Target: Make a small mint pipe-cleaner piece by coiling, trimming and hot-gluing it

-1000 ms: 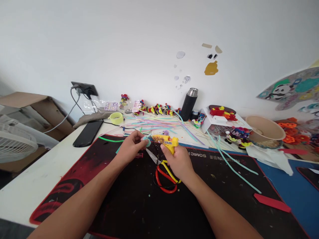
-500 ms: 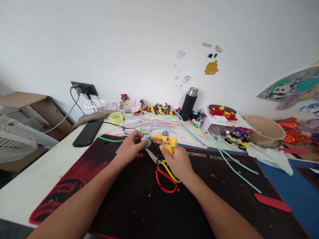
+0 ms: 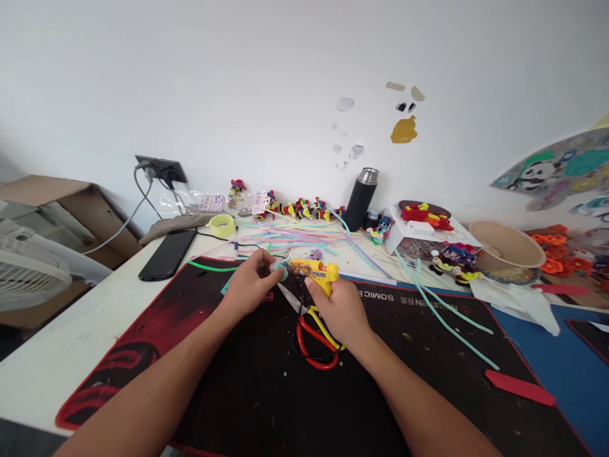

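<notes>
My right hand [image 3: 342,311] is wrapped round the grip of a yellow glue gun [image 3: 311,269], whose nozzle points left. Between the thumb and fingers of my left hand [image 3: 254,278] is a small light-blue fuzzy piece [image 3: 281,270], partly hidden by the fingers. The glue gun's tip is right at this piece; whether they touch I cannot tell. Under the glue gun and my right hand lie scissors [image 3: 316,343] with red and yellow handles, on the black desk mat [image 3: 266,393]. A dark cord hangs down from the gun across them.
Pastel pipe cleaners [image 3: 295,236] are spread behind my hands. A black phone [image 3: 167,255] and yellow tape roll [image 3: 222,226] lie to the left. A black thermos [image 3: 361,200] stands by the wall. Light-blue pipe cleaners [image 3: 447,311] and a red strip [image 3: 519,388] lie at right.
Both hands stay almost in place. The light-blue piece has shifted or turned very slightly at the nozzle; my grip on it and on the glue gun is unchanged.
</notes>
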Action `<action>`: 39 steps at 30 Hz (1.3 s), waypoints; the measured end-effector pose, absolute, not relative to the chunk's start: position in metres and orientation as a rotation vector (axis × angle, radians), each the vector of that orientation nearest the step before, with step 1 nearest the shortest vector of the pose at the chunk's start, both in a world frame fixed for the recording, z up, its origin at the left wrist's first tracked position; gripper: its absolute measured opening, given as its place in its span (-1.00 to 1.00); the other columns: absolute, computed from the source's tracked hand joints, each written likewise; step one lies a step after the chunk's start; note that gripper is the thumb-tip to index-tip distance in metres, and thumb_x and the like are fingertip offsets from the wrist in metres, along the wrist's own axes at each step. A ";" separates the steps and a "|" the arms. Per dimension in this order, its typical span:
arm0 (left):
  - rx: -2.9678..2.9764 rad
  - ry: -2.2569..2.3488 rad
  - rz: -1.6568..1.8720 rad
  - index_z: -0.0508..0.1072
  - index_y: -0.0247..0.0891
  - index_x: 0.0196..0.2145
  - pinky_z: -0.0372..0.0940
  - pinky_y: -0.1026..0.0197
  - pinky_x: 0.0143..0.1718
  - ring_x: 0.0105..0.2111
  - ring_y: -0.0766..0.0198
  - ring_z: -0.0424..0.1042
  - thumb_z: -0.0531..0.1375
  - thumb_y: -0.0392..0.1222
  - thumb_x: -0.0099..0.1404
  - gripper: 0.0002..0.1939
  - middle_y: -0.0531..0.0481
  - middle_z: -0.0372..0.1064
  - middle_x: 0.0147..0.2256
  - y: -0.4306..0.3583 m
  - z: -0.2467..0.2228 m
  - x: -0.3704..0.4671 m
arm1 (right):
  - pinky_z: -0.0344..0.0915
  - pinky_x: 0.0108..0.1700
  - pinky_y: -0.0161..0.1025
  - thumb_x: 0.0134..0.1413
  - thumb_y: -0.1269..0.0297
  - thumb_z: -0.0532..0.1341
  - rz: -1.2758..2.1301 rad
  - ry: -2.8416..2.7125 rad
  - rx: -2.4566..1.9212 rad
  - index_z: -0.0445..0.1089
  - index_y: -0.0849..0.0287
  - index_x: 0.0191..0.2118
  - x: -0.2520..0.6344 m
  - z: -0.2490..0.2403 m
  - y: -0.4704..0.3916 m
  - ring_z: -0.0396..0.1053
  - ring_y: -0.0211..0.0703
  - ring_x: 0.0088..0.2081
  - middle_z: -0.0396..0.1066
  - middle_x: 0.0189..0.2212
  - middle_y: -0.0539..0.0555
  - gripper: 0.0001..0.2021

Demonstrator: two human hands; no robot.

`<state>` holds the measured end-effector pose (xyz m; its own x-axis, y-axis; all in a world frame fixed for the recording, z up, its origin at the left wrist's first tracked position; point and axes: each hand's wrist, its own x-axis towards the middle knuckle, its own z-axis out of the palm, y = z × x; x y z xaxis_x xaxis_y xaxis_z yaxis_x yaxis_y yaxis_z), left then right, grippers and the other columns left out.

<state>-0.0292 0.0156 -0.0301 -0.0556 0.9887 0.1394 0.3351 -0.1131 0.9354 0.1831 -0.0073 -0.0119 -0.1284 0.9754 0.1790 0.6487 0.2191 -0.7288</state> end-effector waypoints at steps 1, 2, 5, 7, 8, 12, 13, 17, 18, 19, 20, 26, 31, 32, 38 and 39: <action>1.518 1.456 1.184 0.35 -0.15 -0.30 0.19 0.18 -0.34 -0.42 0.24 0.33 0.32 0.01 0.20 -0.73 0.14 0.33 -0.44 0.015 -0.030 -0.029 | 0.15 -0.39 -0.24 0.33 -0.06 0.13 0.646 -1.855 -1.504 0.40 0.17 -0.49 0.183 -0.012 -0.007 0.38 -0.11 -0.50 0.48 -0.54 0.12 -0.53; 1.519 1.455 1.181 0.35 -0.15 -0.30 0.19 0.18 -0.34 -0.42 0.24 0.33 0.32 0.01 0.20 -0.73 0.14 0.33 -0.44 0.015 -0.030 -0.029 | 0.14 -0.40 -0.24 0.33 -0.06 0.13 0.639 -1.854 -1.508 0.40 0.17 -0.49 0.183 -0.012 -0.008 0.37 -0.12 -0.51 0.47 -0.55 0.11 -0.53; 1.527 1.448 1.178 0.35 -0.15 -0.30 0.20 0.18 -0.33 -0.41 0.24 0.34 0.32 0.00 0.20 -0.74 0.14 0.34 -0.42 0.015 -0.030 -0.029 | 0.10 -0.43 -0.24 0.33 -0.06 0.13 0.622 -1.859 -1.514 0.38 0.15 -0.52 0.183 -0.011 -0.008 0.31 -0.14 -0.55 0.40 -0.61 0.08 -0.52; 1.527 1.443 1.180 0.35 -0.15 -0.30 0.22 0.18 -0.32 -0.40 0.23 0.36 0.32 -0.01 0.21 -0.74 0.13 0.36 -0.41 0.015 -0.030 -0.030 | 0.07 -0.45 -0.23 0.33 -0.07 0.13 0.606 -1.863 -1.519 0.37 0.15 -0.52 0.183 -0.011 -0.008 0.26 -0.15 -0.57 0.36 -0.64 0.06 -0.52; 1.526 1.443 1.181 0.35 -0.15 -0.30 0.22 0.18 -0.32 -0.40 0.23 0.36 0.32 -0.01 0.21 -0.74 0.13 0.37 -0.41 0.015 -0.030 -0.030 | 0.07 -0.45 -0.23 0.32 -0.07 0.13 0.599 -1.863 -1.522 0.37 0.14 -0.53 0.183 -0.011 -0.008 0.25 -0.15 -0.57 0.35 -0.65 0.05 -0.52; 1.539 1.453 1.176 0.35 -0.16 -0.30 0.21 0.18 -0.33 -0.41 0.24 0.35 0.32 -0.02 0.23 -0.75 0.13 0.36 -0.42 0.015 -0.030 -0.030 | 0.10 -0.43 -0.24 0.32 -0.05 0.13 0.614 -1.856 -1.501 0.38 0.15 -0.51 0.183 -0.011 -0.008 0.30 -0.14 -0.54 0.40 -0.60 0.08 -0.54; 1.541 1.453 1.176 0.35 -0.16 -0.30 0.20 0.18 -0.33 -0.41 0.24 0.35 0.32 -0.02 0.23 -0.75 0.13 0.36 -0.42 0.015 -0.030 -0.030 | 0.10 -0.43 -0.24 0.32 -0.05 0.13 0.617 -1.857 -1.498 0.38 0.15 -0.51 0.183 -0.011 -0.008 0.30 -0.14 -0.54 0.41 -0.60 0.08 -0.54; 1.532 1.451 1.176 0.35 -0.16 -0.29 0.21 0.18 -0.33 -0.41 0.23 0.36 0.32 -0.01 0.22 -0.74 0.13 0.37 -0.41 0.015 -0.031 -0.030 | 0.07 -0.45 -0.24 0.32 -0.07 0.12 0.602 -1.858 -1.519 0.35 0.14 -0.53 0.183 -0.010 -0.008 0.25 -0.15 -0.56 0.34 -0.64 0.05 -0.52; 1.531 1.449 1.174 0.35 -0.15 -0.29 0.21 0.18 -0.33 -0.41 0.23 0.36 0.32 -0.01 0.22 -0.74 0.13 0.37 -0.42 0.015 -0.031 -0.030 | 0.07 -0.46 -0.24 0.32 -0.08 0.11 0.602 -1.858 -1.521 0.34 0.13 -0.54 0.183 -0.010 -0.008 0.24 -0.16 -0.57 0.33 -0.65 0.05 -0.52; 1.530 1.447 1.172 0.34 -0.15 -0.29 0.21 0.18 -0.33 -0.41 0.23 0.35 0.32 -0.01 0.23 -0.74 0.13 0.37 -0.42 0.016 -0.031 -0.030 | 0.07 -0.45 -0.24 0.32 -0.08 0.11 0.603 -1.859 -1.520 0.34 0.13 -0.54 0.183 -0.010 -0.008 0.24 -0.16 -0.57 0.33 -0.65 0.05 -0.51; 1.532 1.444 1.172 0.34 -0.15 -0.29 0.20 0.18 -0.33 -0.41 0.23 0.35 0.32 -0.01 0.23 -0.74 0.13 0.36 -0.42 0.016 -0.032 -0.030 | 0.07 -0.45 -0.24 0.32 -0.08 0.11 0.604 -1.859 -1.514 0.34 0.14 -0.54 0.183 -0.010 -0.008 0.25 -0.16 -0.56 0.34 -0.65 0.05 -0.51; 1.520 1.429 1.174 0.33 -0.15 -0.30 0.18 0.19 -0.35 -0.43 0.26 0.32 0.32 -0.02 0.24 -0.74 0.15 0.31 -0.44 0.016 -0.031 -0.030 | 0.12 -0.41 -0.24 0.31 -0.08 0.12 0.632 -1.840 -1.512 0.37 0.16 -0.50 0.183 -0.011 -0.008 0.35 -0.12 -0.49 0.46 -0.54 0.11 -0.54; 1.531 1.436 1.174 0.34 -0.15 -0.30 0.18 0.19 -0.34 -0.43 0.25 0.33 0.32 -0.02 0.24 -0.75 0.14 0.33 -0.43 0.016 -0.032 -0.030 | 0.08 -0.43 -0.24 0.31 -0.07 0.13 0.623 -1.854 -1.505 0.32 0.14 -0.54 0.183 -0.014 -0.007 0.26 -0.16 -0.54 0.36 -0.61 0.06 -0.52; 1.533 1.441 1.175 0.34 -0.15 -0.30 0.19 0.19 -0.34 -0.42 0.25 0.33 0.32 -0.03 0.24 -0.76 0.14 0.34 -0.43 0.016 -0.032 -0.030 | 0.08 -0.44 -0.24 0.31 -0.06 0.13 0.626 -1.850 -1.500 0.32 0.13 -0.55 0.183 -0.014 -0.007 0.25 -0.17 -0.55 0.35 -0.62 0.05 -0.53; 1.522 1.434 1.186 0.35 -0.15 -0.31 0.23 0.20 -0.34 -0.42 0.24 0.37 0.33 -0.03 0.22 -0.76 0.14 0.37 -0.43 0.016 -0.032 -0.031 | 0.09 -0.44 -0.26 0.28 -0.06 0.16 0.666 -1.844 -1.468 0.33 0.13 -0.54 0.183 -0.014 -0.006 0.27 -0.17 -0.54 0.33 -0.63 0.02 -0.54; 1.523 1.434 1.187 0.35 -0.15 -0.31 0.23 0.20 -0.34 -0.42 0.24 0.37 0.33 -0.03 0.21 -0.75 0.14 0.36 -0.43 0.016 -0.031 -0.031 | 0.10 -0.43 -0.26 0.29 -0.06 0.16 0.669 -1.844 -1.457 0.33 0.13 -0.53 0.183 -0.014 -0.006 0.28 -0.16 -0.53 0.35 -0.61 0.03 -0.55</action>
<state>-0.0306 0.0164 -0.0315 -0.0425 0.9888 0.1434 0.3255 -0.1220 0.9377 0.1827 -0.0064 -0.0136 -0.1383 0.9706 0.1969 0.6185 0.2399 -0.7483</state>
